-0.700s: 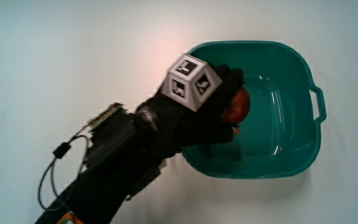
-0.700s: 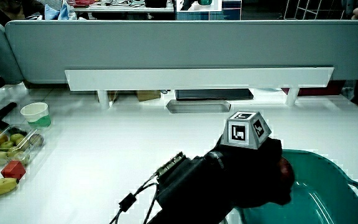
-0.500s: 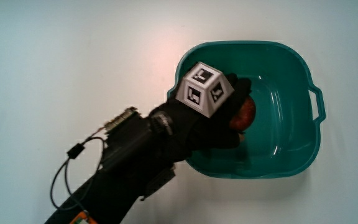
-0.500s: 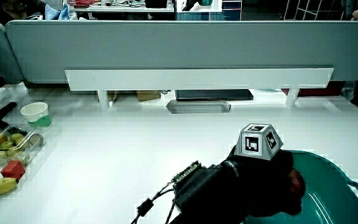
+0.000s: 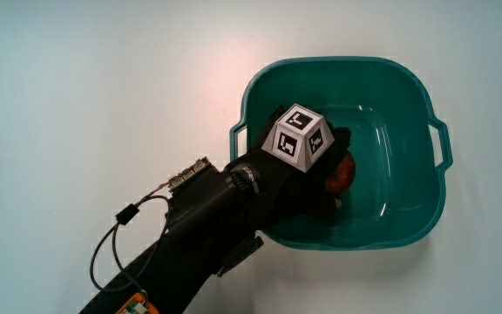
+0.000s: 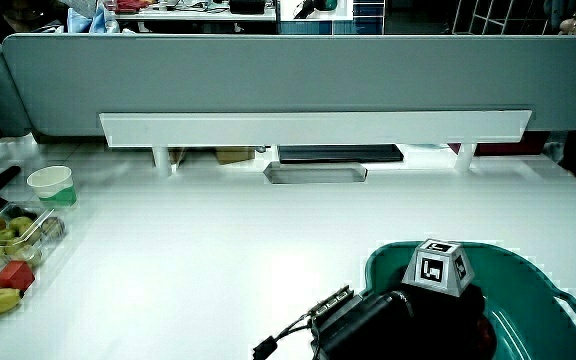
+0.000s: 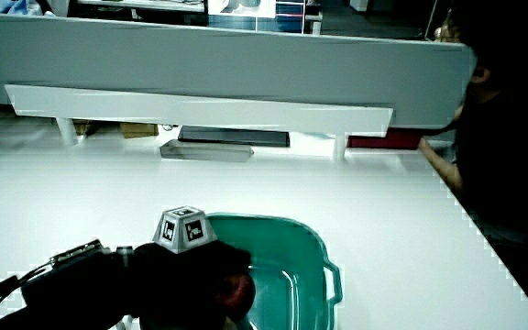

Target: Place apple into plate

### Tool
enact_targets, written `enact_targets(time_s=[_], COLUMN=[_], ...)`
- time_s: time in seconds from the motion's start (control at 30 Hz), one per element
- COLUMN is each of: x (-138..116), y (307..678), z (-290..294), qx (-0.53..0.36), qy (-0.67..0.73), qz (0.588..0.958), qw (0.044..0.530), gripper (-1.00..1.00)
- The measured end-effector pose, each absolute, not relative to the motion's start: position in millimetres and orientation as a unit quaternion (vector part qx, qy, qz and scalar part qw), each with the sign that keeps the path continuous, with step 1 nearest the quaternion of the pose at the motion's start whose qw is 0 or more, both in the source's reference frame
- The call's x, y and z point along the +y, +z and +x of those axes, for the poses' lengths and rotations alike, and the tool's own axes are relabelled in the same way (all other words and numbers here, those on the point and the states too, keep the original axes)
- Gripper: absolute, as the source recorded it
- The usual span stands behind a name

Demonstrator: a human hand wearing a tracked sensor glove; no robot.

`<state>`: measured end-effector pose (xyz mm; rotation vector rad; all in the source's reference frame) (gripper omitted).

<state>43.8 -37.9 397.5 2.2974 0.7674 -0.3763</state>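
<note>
Inside the teal plastic basin (image 5: 408, 105) on the white table (image 5: 103, 78), the black-gloved hand (image 5: 299, 179) reaches low, its fingers curled around a round red apple (image 5: 342, 173); the patterned cube (image 5: 297, 139) sits on its back; in both side views the hand (image 6: 438, 315) (image 7: 195, 280) hides most of the apple.

A red apple (image 5: 342, 173) is sitting low inside a teal plastic basin (image 5: 408, 96), close above its floor, gripped by the black-gloved hand (image 5: 308, 179) that is covering most of it. The basin, squarish with rounded corners and a small handle on its rim, is standing upright on the white table. In a side view the apple (image 7: 238, 291) is showing as a dark red patch under the glove.
</note>
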Motion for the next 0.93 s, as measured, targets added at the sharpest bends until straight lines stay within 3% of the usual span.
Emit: enact_targets(time_s=[0.27,0.73,0.87,0.93], x=[-37.2,-34.4,-37.6,-39.6], y=[399.5,404.3,395.7,391.9], z=[44.1,41.4,33.7,28.5], qx=[0.285,0.26,0.264,0.291], qy=[-0.141,-0.143,-0.183,-0.205], qz=[0.882,0.878,0.874,0.873], qw=[0.347,0.376,0.364,0.333], gripper=[0.0,-0.54,-0.69,-0.77])
